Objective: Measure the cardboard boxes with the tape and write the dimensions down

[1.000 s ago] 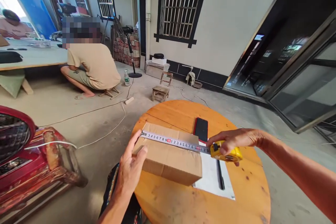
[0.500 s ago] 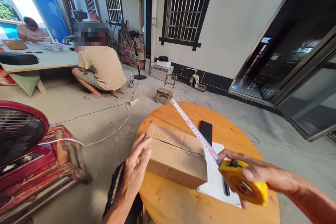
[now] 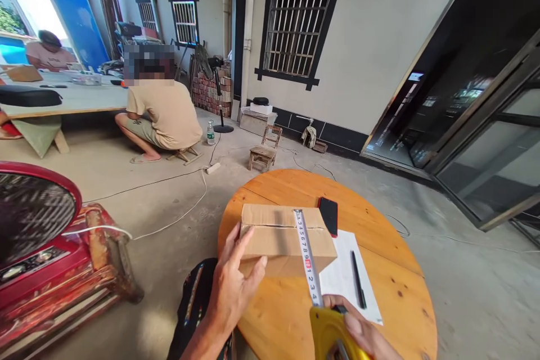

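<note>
A closed cardboard box (image 3: pixel 270 244) lies on a round wooden table (image 3: pixel 274 315). My left hand (image 3: pixel 236 275) is at the box's left end, fingers stretched and thumb apart, touching its side. My right hand (image 3: pixel 363 329) grips a yellow tape measure (image 3: pixel 331 332), cut off by the bottom edge. Its extended blade (image 3: pixel 306 256) runs across the box top, the metal end near the far edge, the numbers facing me. To the right, a black pen (image 3: pixel 358 280) rests on a white sheet of paper (image 3: pixel 343 261). Behind the box is a dark phone with a red edge (image 3: pixel 328 215).
A red fan (image 3: pixel 37 225) stands on a worn red wooden stool (image 3: pixel 105 259) at left. Beyond are a small wooden chair (image 3: pixel 265 152), cables and a power strip (image 3: pixel 213 168) on the floor. A person (image 3: pixel 162 112) squats by a long table (image 3: pixel 84 102); another sits behind it.
My right hand has moved left and nearer to me with the tape measure. The blade has swung onto the box top and its exposed length is shorter. The pen is now fully uncovered.
</note>
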Available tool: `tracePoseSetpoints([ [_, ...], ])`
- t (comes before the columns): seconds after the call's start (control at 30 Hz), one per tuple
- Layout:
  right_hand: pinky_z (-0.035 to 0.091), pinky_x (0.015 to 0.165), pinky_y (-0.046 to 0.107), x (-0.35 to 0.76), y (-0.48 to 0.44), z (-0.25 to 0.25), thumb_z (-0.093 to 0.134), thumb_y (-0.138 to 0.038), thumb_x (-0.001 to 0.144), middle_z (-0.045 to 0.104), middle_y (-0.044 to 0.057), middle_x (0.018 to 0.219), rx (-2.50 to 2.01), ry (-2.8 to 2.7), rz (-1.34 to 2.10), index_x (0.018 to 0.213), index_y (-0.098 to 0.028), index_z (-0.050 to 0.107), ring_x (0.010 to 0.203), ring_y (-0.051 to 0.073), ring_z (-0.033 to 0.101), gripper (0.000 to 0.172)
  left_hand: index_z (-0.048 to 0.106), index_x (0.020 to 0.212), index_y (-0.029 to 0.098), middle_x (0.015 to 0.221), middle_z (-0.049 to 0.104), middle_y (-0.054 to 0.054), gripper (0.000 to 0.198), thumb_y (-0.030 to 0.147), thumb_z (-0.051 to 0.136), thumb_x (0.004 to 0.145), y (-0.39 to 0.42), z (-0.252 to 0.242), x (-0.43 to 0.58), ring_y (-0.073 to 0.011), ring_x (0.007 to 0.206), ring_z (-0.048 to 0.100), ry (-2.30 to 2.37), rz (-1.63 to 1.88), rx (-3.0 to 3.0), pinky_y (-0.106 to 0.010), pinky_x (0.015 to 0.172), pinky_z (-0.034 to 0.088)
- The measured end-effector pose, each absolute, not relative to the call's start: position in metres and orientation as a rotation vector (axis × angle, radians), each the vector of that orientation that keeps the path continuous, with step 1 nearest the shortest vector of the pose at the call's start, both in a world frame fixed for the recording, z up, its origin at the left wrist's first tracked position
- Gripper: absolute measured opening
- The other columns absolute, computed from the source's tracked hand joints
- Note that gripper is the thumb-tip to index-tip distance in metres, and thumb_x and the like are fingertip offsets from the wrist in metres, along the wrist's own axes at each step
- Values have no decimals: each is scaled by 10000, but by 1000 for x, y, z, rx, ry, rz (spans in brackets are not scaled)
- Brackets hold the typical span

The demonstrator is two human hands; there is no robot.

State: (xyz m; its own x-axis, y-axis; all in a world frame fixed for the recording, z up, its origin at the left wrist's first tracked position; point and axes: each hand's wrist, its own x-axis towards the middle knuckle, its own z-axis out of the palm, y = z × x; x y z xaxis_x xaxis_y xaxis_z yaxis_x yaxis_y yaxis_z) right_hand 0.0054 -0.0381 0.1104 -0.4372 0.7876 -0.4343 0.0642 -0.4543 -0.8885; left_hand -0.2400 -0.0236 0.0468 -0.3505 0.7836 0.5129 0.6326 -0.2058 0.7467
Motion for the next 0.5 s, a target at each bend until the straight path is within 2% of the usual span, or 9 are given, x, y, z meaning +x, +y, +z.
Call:
tracePoseSetpoints([
  [0.07,531,544,251,-9,-38,124,670,-759,670,640,12,670,-1292,-1051,1995,1027,-228,557,591,180,673,649,533,1342,224,1452,468,-103,499,301,588,852,-25,43,-237,-279,1331,475,1892,1618,1718,-433,1083,445],
  [0.17,532,500,240,-26,-38,139,630,-720,743,698,56,824,-1342,-915,2058,1141,-235,552,655,208,720,633,532,1343,220,1440,475,-114,499,324,600,859,-24,41,-236,-289,1321,485,1886,1647,1723,-444,1060,467],
  [0.27,503,429,209,-35,-36,143,600,-715,772,711,81,833,-1369,-866,2106,1013,-184,612,656,213,733,584,541,1335,234,1430,488,-104,500,300,615,846,-22,42,-237,-287,1316,490,1891,1676,1697,-444,1059,468],
  [0.33,523,461,212,-36,-36,142,570,-741,776,712,80,777,-1387,-796,2152,929,-164,620,631,204,733,600,549,1329,244,1419,501,-94,503,281,625,834,-21,42,-237,-281,1312,495,1889,1685,1687,-435,1064,464],
  [0.43,552,521,230,-33,-41,142,558,-746,783,705,62,713,-1396,-725,2174,928,-165,605,597,192,726,600,561,1318,245,1404,517,-91,500,275,632,823,-22,43,-235,-276,1298,507,1874,1695,1686,-420,1064,464],
  [0.5,519,469,207,-32,-43,143,583,-720,786,697,47,696,-1397,-718,2146,940,-175,591,589,191,724,567,568,1310,242,1402,518,-92,496,273,631,819,-23,45,-235,-276,1297,508,1879,1705,1676,-418,1067,462],
])
